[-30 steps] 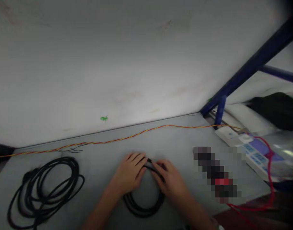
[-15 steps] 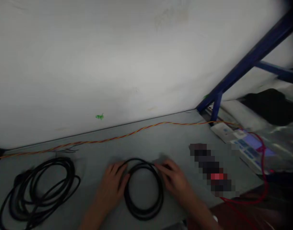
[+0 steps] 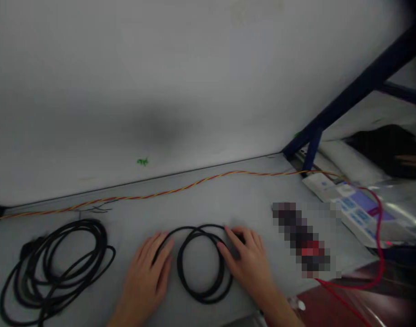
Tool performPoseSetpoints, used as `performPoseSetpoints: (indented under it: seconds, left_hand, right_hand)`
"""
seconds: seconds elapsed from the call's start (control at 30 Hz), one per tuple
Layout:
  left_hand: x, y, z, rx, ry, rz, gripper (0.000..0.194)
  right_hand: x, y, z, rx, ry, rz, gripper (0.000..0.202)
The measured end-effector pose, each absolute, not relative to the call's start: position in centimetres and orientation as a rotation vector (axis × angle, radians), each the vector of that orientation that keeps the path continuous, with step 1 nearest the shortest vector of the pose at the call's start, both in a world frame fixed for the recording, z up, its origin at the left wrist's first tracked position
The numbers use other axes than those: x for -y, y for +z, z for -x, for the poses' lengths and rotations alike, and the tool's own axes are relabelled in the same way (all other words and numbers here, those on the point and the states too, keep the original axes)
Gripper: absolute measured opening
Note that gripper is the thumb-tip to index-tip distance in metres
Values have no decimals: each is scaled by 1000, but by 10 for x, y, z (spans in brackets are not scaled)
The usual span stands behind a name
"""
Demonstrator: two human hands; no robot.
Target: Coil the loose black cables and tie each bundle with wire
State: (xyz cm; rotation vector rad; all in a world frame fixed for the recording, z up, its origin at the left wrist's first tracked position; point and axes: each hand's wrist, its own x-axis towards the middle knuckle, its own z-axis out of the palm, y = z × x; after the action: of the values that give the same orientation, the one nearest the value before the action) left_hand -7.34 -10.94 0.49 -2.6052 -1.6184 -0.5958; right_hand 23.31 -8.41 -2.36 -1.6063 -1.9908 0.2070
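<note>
A coil of thin black cable [image 3: 180, 277] lies in loops on the grey tabletop, between my two hands. One strand runs from its top to the left and passes between the thumb and fingers of my left hand [image 3: 146, 270]. At the coil's upper right edge, my right hand [image 3: 248, 261] grips the loops, with thumb and index finger on the cable. Part of the cable is hidden under each hand.
A looser bundle of black cable [image 3: 100, 245] lies at the left. A twisted red-yellow wire [image 3: 194, 184] runs along the back near the white wall [image 3: 160, 81]. A blurred-out object [image 3: 298, 234], red cord [image 3: 379, 227], packages [image 3: 354, 206] and blue frame [image 3: 350, 91] are at the right.
My left hand has moved left, away from the coil, drawing a strand with it. The loops have spread apart at the top and right, where my right hand has closed in.
</note>
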Motion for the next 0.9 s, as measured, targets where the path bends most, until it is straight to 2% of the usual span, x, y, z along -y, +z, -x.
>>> performPoseSetpoints:
  seconds: [0.23,0.33,0.5,0.63,0.8,0.9]
  left_hand:
    - [77,9,38,1456,-254,2811,86]
    - [73,1,28,1459,-279,2767,83]
    - [77,-10,24,1547,-379,2636,68]
    - [87,-8,31,1586,-392,2642,71]
    - [104,4,49,1500,-402,2893,100]
    - [112,0,55,1445,-470,2861,90]
  right_hand:
    - [78,-28,-219,2076,197,1495,47]
    - [74,-28,-210,2071,239,1436,42]
    - [69,-31,-206,1986,259,1491,18]
    - [71,-29,-213,1993,163,1608,26]
    - [73,-26,-213,2013,62,1672,33]
    - [73,-26,-209,1986,26,1704,36]
